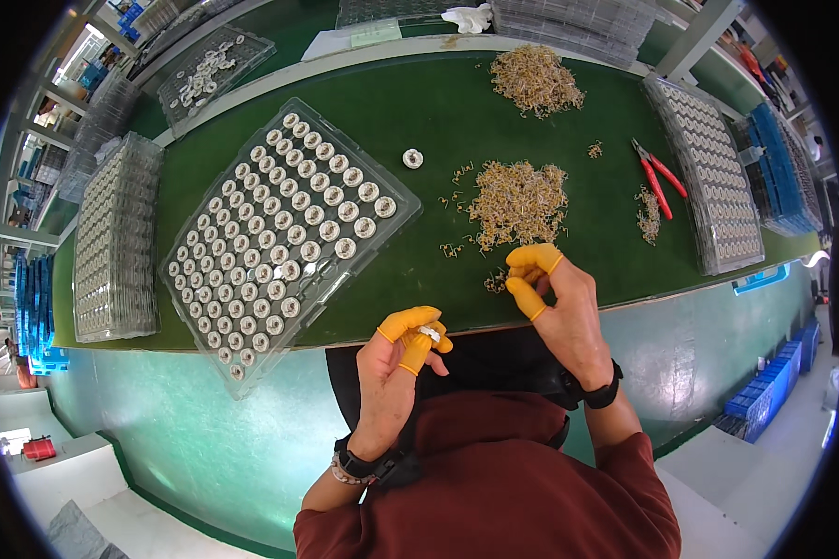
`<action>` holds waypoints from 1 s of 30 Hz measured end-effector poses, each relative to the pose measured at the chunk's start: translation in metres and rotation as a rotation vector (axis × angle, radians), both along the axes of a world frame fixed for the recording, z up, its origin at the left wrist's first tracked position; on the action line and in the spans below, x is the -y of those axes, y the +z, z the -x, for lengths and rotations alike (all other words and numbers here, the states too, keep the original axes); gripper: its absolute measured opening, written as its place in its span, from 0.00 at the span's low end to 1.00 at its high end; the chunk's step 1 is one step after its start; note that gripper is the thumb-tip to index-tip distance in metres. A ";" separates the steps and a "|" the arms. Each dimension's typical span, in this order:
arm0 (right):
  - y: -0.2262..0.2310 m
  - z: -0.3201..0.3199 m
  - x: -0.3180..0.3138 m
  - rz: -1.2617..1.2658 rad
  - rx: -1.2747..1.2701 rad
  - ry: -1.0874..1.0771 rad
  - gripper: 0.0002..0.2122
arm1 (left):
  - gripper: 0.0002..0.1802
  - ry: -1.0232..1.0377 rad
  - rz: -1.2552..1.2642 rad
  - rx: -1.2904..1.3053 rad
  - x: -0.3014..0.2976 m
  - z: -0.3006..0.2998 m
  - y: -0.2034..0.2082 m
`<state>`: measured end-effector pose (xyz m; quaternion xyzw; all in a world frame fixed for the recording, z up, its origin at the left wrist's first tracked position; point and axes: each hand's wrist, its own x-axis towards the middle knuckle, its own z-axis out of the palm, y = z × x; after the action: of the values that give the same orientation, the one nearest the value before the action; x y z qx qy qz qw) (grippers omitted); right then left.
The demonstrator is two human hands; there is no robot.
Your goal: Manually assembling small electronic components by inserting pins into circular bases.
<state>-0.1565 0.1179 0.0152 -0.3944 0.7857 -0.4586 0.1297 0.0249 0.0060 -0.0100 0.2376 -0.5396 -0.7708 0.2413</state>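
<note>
On the right of the green table (382, 107), a pair of red pliers (657, 191) is laid with its handles spread apart. Beside it, near the table's right end, a stack of clear trays (736, 262) is placed, and blue trays (776, 203) are kept just behind. At the left end another tray stack (137, 270) is seen. Beyond the far edge, a crumpled white cloth (468, 19) is left near more piled clear trays (578, 23). On the green floor (205, 424), blue crates (764, 396) are lined up at lower right, while at lower left a red box (39, 449) is seen
</note>
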 end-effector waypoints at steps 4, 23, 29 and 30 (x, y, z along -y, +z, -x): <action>0.002 0.002 -0.010 0.029 -0.020 -0.051 0.11 | 0.12 0.005 -0.041 0.022 -0.003 0.004 0.000; -0.004 0.005 -0.016 -0.077 -0.129 -0.046 0.09 | 0.10 -0.041 -0.098 0.046 -0.006 0.007 -0.002; -0.005 0.012 -0.034 -0.009 -0.197 -0.153 0.11 | 0.14 -0.082 -0.092 0.040 -0.006 0.008 -0.005; -0.010 0.012 -0.035 0.026 -0.183 -0.182 0.10 | 0.13 -0.085 -0.094 0.033 -0.006 0.008 -0.005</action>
<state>-0.1686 0.1525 0.0048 -0.3633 0.8208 -0.4407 0.0104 0.0169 0.0124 -0.0147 0.2382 -0.5162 -0.8009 0.1880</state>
